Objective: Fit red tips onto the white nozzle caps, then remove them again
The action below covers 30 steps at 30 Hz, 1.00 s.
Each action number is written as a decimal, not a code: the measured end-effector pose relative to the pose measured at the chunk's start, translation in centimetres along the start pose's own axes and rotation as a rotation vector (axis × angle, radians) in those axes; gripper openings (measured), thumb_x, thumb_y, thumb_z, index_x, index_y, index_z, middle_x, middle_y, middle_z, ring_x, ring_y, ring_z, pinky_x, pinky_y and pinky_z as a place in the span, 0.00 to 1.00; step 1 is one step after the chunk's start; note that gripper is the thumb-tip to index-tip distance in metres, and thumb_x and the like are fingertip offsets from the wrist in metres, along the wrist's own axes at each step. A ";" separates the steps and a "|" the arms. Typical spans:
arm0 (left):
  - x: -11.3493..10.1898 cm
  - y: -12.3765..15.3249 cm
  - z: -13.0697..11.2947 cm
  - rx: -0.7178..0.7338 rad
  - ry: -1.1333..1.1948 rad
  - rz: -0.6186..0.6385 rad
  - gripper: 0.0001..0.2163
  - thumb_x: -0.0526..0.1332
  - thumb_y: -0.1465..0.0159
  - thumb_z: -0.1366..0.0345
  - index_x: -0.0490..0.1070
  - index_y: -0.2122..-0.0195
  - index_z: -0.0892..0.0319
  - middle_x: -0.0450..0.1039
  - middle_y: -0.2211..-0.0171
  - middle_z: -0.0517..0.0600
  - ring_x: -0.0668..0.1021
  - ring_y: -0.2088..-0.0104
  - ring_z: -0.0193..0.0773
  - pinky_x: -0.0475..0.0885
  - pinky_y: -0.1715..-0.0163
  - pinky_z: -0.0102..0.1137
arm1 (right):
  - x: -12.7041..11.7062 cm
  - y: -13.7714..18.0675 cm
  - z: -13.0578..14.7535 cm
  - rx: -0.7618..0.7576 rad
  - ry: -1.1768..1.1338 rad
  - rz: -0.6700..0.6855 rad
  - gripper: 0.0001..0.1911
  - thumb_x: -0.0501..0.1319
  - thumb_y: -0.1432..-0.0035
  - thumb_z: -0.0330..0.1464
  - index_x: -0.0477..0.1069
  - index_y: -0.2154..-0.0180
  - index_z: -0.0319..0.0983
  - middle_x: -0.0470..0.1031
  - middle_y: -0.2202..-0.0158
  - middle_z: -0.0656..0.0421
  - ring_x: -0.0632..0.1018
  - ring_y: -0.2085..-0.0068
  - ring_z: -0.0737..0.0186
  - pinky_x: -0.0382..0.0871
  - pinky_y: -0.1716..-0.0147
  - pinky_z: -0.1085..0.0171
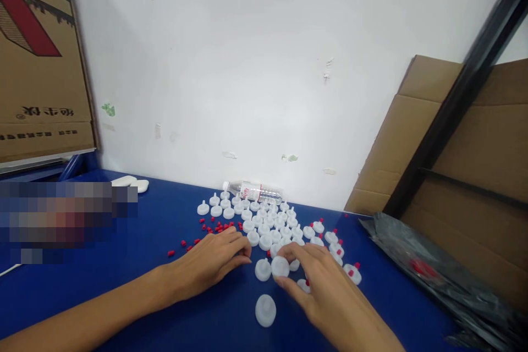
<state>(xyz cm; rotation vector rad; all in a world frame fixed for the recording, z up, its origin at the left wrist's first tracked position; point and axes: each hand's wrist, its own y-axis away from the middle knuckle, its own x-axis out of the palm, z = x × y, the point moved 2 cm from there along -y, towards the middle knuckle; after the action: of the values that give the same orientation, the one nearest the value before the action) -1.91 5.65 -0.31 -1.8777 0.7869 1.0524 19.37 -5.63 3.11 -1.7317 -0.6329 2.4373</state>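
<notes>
My right hand (315, 272) pinches a white nozzle cap (280, 267) between thumb and fingers, its round face turned toward me. Just left of it another white nozzle cap (263, 269) stands spout up, and a third nozzle cap (265, 311) lies nearer to me. My left hand (225, 253) rests low over the table with its fingers curled in and its thumb close to them; whatever may be between the fingertips is hidden. Beside and behind its knuckles lie several small red tip caps (220, 227). A dense group of white nozzle caps (264, 225) stands beyond both hands.
Nozzle caps with red tips (331, 237) stand on the right. A clear plastic bottle (262, 192) lies by the wall. Grey plastic bags (429, 269) and cardboard (404, 121) are at the right. White objects (142, 186) and a blurred patch are left on the blue table (160, 203).
</notes>
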 end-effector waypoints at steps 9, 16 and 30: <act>-0.5 0.3 -1.3 0.213 -0.014 -0.224 0.10 0.58 0.29 0.62 0.72 0.49 0.57 0.76 0.61 0.51 0.77 0.62 0.36 0.70 0.63 0.28 | 0.4 -0.8 1.5 -0.053 -0.051 0.004 0.14 0.61 0.36 0.35 0.69 0.49 0.47 0.73 0.49 0.58 0.77 0.49 0.55 0.74 0.51 0.55; -0.6 0.4 -1.9 0.296 -0.030 -0.365 0.10 0.59 0.30 0.67 0.73 0.49 0.57 0.75 0.63 0.52 0.75 0.66 0.35 0.69 0.68 0.27 | 0.1 -1.2 2.4 -0.130 -0.074 -0.034 0.15 0.63 0.38 0.30 0.70 0.50 0.45 0.77 0.53 0.59 0.76 0.50 0.54 0.67 0.44 0.49; -0.6 0.6 -2.2 0.260 -0.042 -0.424 0.12 0.58 0.30 0.69 0.71 0.46 0.56 0.72 0.62 0.51 0.73 0.66 0.34 0.67 0.70 0.26 | 0.4 -1.0 2.1 -0.195 0.047 -0.145 0.20 0.60 0.36 0.33 0.67 0.42 0.46 0.74 0.55 0.55 0.74 0.53 0.53 0.72 0.52 0.50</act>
<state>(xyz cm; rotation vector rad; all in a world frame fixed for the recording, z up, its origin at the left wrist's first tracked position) -1.83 3.52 0.69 -1.6936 0.4460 0.6846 17.10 -5.17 3.78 -1.7351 -0.9831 2.2968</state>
